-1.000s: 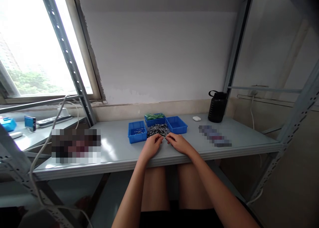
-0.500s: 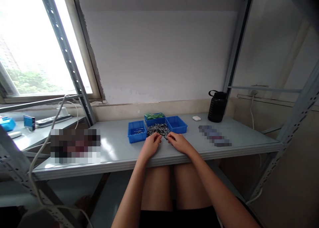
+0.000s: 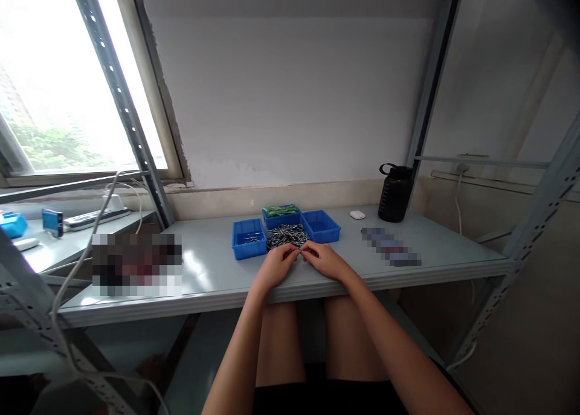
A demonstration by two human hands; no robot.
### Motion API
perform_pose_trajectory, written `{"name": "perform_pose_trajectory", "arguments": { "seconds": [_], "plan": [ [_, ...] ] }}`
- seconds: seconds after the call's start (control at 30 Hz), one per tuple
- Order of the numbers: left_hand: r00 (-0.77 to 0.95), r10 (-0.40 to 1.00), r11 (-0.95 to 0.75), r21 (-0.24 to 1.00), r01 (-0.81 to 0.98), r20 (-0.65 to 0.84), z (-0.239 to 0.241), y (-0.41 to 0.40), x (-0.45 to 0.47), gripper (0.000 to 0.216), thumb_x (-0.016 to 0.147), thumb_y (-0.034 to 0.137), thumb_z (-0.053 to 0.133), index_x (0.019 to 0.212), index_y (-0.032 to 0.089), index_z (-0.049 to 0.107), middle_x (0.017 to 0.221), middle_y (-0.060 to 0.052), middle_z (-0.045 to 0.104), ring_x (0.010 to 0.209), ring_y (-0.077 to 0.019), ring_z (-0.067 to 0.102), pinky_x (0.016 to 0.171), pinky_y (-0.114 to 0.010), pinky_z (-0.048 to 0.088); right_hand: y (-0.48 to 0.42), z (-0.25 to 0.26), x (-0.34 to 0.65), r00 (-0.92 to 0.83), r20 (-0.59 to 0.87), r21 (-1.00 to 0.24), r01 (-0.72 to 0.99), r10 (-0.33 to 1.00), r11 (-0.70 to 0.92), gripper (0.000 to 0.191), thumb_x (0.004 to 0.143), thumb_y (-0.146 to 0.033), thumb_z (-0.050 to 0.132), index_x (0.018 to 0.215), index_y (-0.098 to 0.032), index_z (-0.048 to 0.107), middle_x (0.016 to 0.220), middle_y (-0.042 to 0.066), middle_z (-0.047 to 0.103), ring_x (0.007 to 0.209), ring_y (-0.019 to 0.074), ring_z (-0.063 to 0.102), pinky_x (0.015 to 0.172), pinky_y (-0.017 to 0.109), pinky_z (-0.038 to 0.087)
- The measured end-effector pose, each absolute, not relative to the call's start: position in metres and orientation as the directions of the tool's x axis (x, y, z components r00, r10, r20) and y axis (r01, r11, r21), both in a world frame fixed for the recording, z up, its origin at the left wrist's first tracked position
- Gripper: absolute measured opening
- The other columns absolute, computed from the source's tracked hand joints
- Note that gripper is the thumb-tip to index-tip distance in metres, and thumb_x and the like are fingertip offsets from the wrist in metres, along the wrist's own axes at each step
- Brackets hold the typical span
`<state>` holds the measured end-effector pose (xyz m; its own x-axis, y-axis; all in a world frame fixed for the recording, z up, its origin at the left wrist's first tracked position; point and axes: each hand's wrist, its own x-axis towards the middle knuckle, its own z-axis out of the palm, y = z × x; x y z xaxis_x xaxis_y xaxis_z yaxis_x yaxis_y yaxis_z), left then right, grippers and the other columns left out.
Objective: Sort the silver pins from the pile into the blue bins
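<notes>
My view leaves the near edge of the pile of thin metal parts hidden behind the fingers; pixelation masks one patch well left of it and another patch to its right. Before the pile, the left hand and right hand nearly meet, fingers curled toward thumbs; I cannot tell whether either grips a part. A blue tray adjoins the pile's left.

The left hand and right hand are covering the near edge of the pile and obscuring anything between them; mosaic blocks are masking parts of the surface; the bottom edge is cropping both forearms.
</notes>
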<state>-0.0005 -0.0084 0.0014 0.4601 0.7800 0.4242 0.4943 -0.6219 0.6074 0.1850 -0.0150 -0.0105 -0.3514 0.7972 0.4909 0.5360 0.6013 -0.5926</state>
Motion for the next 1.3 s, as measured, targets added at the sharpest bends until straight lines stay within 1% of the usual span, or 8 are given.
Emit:
{"name": "perform_pose_trajectory", "arguments": {
  "seconds": [0.23, 0.43, 0.63, 0.77, 1.03, 1.3],
  "plan": [
    [0.472, 0.779, -0.622, 0.604, 0.498, 0.413, 0.0016, -0.0075, -0.0004, 0.026, 0.095, 0.034, 0.05, 0.088, 0.014, 0.064, 0.084, -0.003, 0.066, 0.08, -0.0167, 0.062, 0.077, -0.034, 0.048, -0.0138, -0.0112, 0.1847, -0.351, 0.501, -0.594, 0.525, 0.791, 0.609, 0.025, 0.096, -0.036, 0.052, 0.091, -0.014, 0.063, 0.082, 0.001, 0.064, 0.077, 0.0151, 0.062, 0.075, 0.034, 0.05],
    [0.46, 0.785, -0.616, 0.606, 0.503, 0.415, 0.0009, -0.0071, -0.0003, 0.026, 0.095, 0.035, 0.051, 0.087, 0.014, 0.064, 0.083, -0.002, 0.066, 0.079, -0.0167, 0.062, 0.076, -0.033, 0.048, -0.0158, -0.0101, 0.1842, -0.351, 0.506, -0.592, 0.522, 0.788, 0.614, 0.024, 0.096, -0.035, 0.052, 0.09, -0.015, 0.062, 0.082, 0.001, 0.064, 0.076, 0.0149, 0.061, 0.074, 0.033, 0.049],
    [0.46, 0.782, -0.62, 0.608, 0.496, 0.421, 0.0007, -0.0071, -0.0005, 0.023, 0.095, 0.031, 0.05, 0.089, 0.014, 0.065, 0.085, -0.002, 0.067, 0.08, -0.0168, 0.062, 0.074, -0.032, 0.047, -0.017, -0.0096, 0.1848, -0.354, 0.495, -0.589, 0.535, 0.793, 0.606, 0.023, 0.096, -0.035, 0.052, 0.091, -0.014, 0.063, 0.082, 0.001, 0.064, 0.075, 0.0146, 0.061, 0.073, 0.033, 0.05],
    [0.469, 0.78, -0.621, 0.605, 0.498, 0.415, 0.0012, -0.0074, -0.0002, 0.023, 0.094, 0.031, 0.05, 0.089, 0.015, 0.065, 0.086, -0.003, 0.068, 0.081, -0.0171, 0.062, 0.075, -0.032, 0.046, -0.0158, -0.0111, 0.1852, -0.355, 0.493, -0.58, 0.547, 0.795, 0.604, 0.024, 0.096, -0.035, 0.052, 0.091, -0.014, 0.063, 0.082, 0.001, 0.064, 0.076, 0.0148, 0.062, 0.074, 0.034, 0.051],
    [0.479, 0.78, -0.621, 0.595, 0.51, 0.404, 0.0025, -0.0097, -0.0005, 0.026, 0.095, 0.035, 0.05, 0.087, 0.014, 0.064, 0.083, -0.003, 0.066, 0.079, -0.0166, 0.061, 0.077, -0.034, 0.048, -0.0117, -0.0138, 0.185, -0.358, 0.493, -0.571, 0.554, 0.793, 0.605, 0.023, 0.095, -0.035, 0.053, 0.091, -0.014, 0.063, 0.084, 0.001, 0.064, 0.077, 0.0148, 0.062, 0.074, 0.034, 0.051],
    [0.476, 0.776, -0.626, 0.599, 0.5, 0.413, 0.0028, -0.0096, -0.0002, 0.024, 0.094, 0.032, 0.05, 0.089, 0.014, 0.066, 0.087, -0.004, 0.068, 0.082, -0.017, 0.062, 0.078, -0.034, 0.048, -0.0132, -0.0126, 0.1846, -0.337, 0.492, -0.569, 0.573, 0.803, 0.589, 0.023, 0.095, -0.035, 0.053, 0.092, -0.014, 0.063, 0.086, 0.002, 0.065, 0.079, 0.0152, 0.062, 0.076, 0.035, 0.051]
  ]
}}
